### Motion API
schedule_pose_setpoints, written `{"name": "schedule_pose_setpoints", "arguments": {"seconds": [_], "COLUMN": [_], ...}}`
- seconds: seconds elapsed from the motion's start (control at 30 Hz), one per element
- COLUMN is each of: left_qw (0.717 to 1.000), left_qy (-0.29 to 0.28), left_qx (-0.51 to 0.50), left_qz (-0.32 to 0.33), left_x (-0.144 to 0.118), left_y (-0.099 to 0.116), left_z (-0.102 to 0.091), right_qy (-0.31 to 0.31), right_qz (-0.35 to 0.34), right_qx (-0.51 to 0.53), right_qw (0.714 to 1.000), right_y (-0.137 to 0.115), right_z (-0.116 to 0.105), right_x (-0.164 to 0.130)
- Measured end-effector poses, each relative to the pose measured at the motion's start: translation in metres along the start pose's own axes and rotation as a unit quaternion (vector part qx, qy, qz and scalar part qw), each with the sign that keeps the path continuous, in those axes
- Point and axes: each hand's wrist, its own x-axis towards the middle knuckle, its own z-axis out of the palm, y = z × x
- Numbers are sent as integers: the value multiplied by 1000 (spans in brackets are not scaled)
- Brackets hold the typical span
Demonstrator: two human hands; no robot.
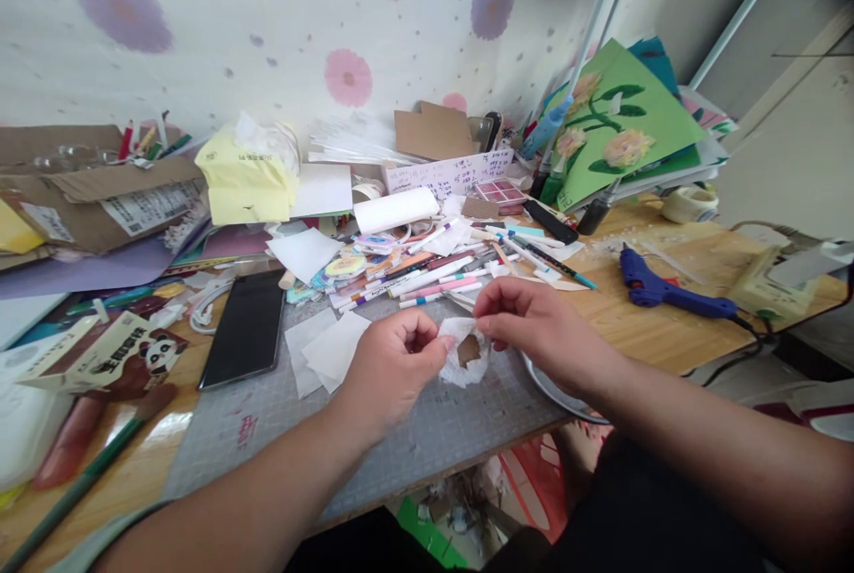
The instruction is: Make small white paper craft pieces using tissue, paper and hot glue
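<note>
A crumpled piece of white tissue (455, 368) is stretched between my hands above the grey cutting mat (267, 448). On it lies a small brown piece (470, 349), seemingly cardboard. My left hand (397, 364) pinches the tissue's left edge between thumb and fingers. At the upper right edge, my right hand (543, 328) also grips the tissue, its fingertips pressed together. White paper squares (334, 346) rest on the mat left of my left hand. Beneath my right wrist shows part of a round metal rim (560, 397).
Loose markers (433, 284) and a white paper roll (395, 211) crowd the middle. A dark phone (244, 328) lies left. To the right are a blue glue gun (667, 288) and a power strip (767, 284). A cardboard box (86, 199) stands far left; green flower artwork (627, 124) leans at the back right.
</note>
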Motion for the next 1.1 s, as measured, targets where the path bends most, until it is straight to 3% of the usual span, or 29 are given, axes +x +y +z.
{"name": "schedule_pose_setpoints", "arguments": {"seconds": [0.2,0.3,0.57,0.77,1.1], "left_qw": [1000,1000,999,999,992], "left_qy": [-5,-15,-28,-28,-62], "left_qx": [10,-1,-15,-14,-105], "left_qz": [0,-4,-7,-18,-27], "left_x": [-1,-1,-1,-1,-1], "left_y": [2,4,5,6,1], "left_z": [0,1,0,0,-2], "right_qy": [-27,-29,-73,-53,-61], "right_qz": [-1,11,49,58,85], "right_qx": [-113,-122,-15,-25,84], "right_qw": [993,992,996,997,991], "right_y": [-7,-9,-4,0,1], "right_z": [4,4,-4,-4,-6], "right_x": [-2,-1,-1,0,1]}}
